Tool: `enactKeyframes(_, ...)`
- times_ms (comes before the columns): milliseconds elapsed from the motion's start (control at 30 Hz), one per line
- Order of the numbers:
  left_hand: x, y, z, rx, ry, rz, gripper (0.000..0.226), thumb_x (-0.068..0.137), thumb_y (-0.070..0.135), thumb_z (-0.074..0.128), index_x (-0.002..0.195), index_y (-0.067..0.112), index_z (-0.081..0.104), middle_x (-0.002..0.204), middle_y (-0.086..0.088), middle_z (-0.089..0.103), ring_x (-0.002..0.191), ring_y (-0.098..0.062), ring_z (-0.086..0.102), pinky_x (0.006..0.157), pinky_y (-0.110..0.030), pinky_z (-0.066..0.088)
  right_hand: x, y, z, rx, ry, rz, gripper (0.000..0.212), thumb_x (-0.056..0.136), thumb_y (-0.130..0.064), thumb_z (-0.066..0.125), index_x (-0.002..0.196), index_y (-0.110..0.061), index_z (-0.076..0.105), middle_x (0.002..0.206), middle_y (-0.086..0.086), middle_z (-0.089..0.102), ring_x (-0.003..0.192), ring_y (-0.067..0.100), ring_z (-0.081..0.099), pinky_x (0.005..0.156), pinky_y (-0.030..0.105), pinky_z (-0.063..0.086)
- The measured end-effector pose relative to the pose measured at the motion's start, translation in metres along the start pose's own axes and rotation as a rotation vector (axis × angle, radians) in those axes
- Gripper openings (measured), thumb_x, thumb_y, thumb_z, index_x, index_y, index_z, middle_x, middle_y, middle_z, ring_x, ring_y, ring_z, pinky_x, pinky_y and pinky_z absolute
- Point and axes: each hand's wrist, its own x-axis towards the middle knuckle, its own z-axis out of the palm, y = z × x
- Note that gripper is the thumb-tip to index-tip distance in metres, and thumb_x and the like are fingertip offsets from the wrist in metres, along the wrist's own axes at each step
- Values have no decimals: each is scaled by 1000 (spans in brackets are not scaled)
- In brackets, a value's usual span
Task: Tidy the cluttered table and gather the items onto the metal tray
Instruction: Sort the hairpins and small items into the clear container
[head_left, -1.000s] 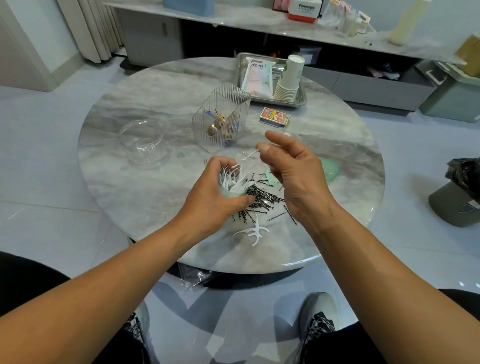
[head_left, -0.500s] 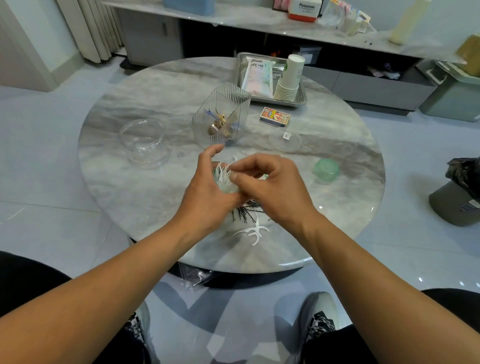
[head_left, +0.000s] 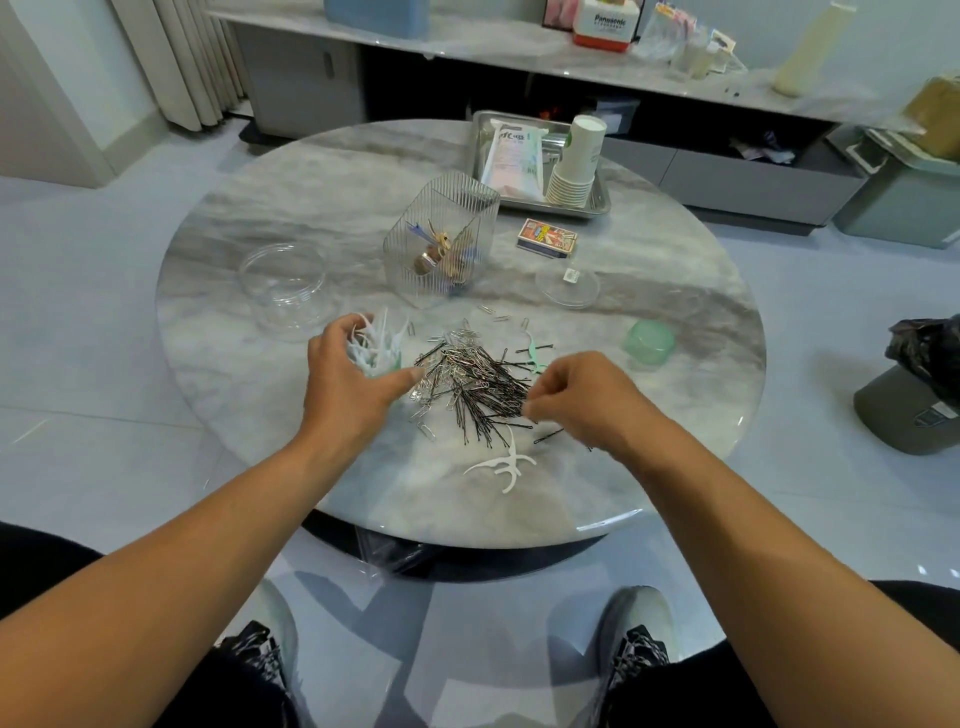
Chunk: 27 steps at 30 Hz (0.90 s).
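Sorting is the step in hand, judging by the layout; the left hand (head_left: 353, 382) grips a small green cup of white floss picks (head_left: 375, 347), while the right hand (head_left: 587, 397), fingers curled, seems to pinch at the hairpin pile (head_left: 480, 387), though whether it holds anything cannot be told; next calls for lifting loose white picks (head_left: 504, 465) near the table's (head_left: 249, 415) front edge; the metal tray (head_left: 597, 200) sits at the far rim, with bare marble between.

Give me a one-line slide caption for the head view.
Left hand grips a cup of floss picks; right hand reaches into the hairpin pile.
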Motion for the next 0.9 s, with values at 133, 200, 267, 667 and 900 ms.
enactKeyframes(133, -4, -11, -3, 66, -16, -13, 74, 68, 24, 94, 125, 25, 47, 129, -4, 44, 98, -10, 56, 88, -19, 49, -7, 4, 20, -205, -116, 44, 28, 67, -37, 91, 76, -20, 70, 63, -9, 66, 59, 10, 59, 64, 29, 52)
enactKeyframes(200, -6, -11, -5, 69, -21, 0, 85, 66, 27, 95, 134, 23, 43, 134, -5, 41, 112, -15, 54, 100, -26, 46, -10, 4, 27, -297, -151, 47, 46, 60, -47, 92, 90, -26, 63, 80, -13, 64, 77, 13, 62, 73, 33, 51)
enactKeyframes(267, -8, -6, -6, 71, 1, 62, 102, 65, 36, 94, 147, 24, 34, 145, -5, 36, 132, -17, 42, 113, -30, 36, -11, 5, 31, -366, -163, 36, 57, 58, -52, 91, 97, -31, 56, 89, -16, 57, 86, 15, 59, 74, 33, 47)
enactKeyframes(667, -37, 32, 21, 315, -389, 517, 37, 86, 26, 79, 121, 27, 67, 103, 15, 52, 92, -6, 51, 85, -30, 46, 1, 7, 29, -275, -145, 20, 17, 76, -27, 88, 76, -19, 73, 70, -6, 71, 71, 15, 65, 78, 37, 57)
enactKeyframes(900, -31, 24, 45, 580, -590, 450, 54, 90, 30, 75, 140, 33, 56, 111, 9, 48, 106, -13, 48, 85, -35, 45, 5, 24, 2, -52, -56, 9, 14, 78, -14, 85, 78, -19, 72, 69, -3, 71, 61, 12, 62, 57, 24, 48)
